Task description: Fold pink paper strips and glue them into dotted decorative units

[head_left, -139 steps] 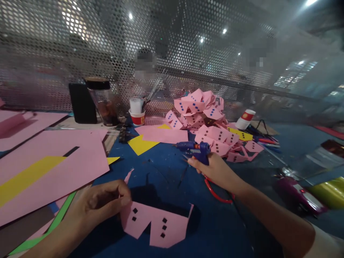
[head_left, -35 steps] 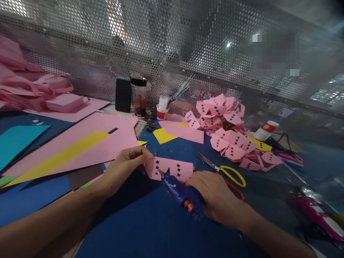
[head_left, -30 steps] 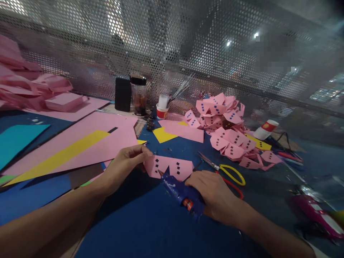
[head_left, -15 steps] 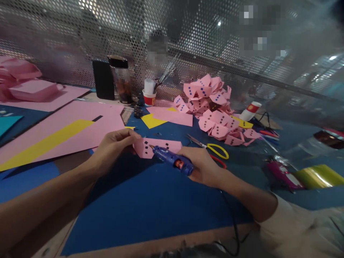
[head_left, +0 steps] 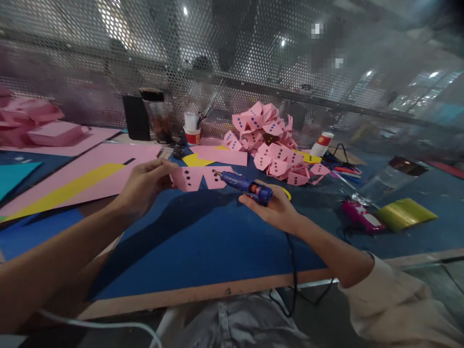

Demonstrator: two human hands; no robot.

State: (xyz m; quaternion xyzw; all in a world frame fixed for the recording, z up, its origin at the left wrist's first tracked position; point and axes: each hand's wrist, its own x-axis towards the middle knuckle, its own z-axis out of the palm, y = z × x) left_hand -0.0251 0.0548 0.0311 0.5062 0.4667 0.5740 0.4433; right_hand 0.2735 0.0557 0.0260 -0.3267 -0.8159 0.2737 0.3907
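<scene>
Above the blue table (head_left: 203, 241), the left hand (head_left: 145, 186) pinches a pink cutout (head_left: 197, 177) at its left end; the right hand (head_left: 277, 210) grips a blue glue gun (head_left: 244, 185), its nozzle touching the cutout

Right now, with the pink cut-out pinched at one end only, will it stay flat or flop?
Probably holds fairly flat: the pink cut-out juts sideways from the left hand without visible droop, so likely stiff card. Likely very light. The glue gun tip in the right hand could still deflect its free end.

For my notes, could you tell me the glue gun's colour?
Blue glue gun, orange trigger; head view.
</scene>
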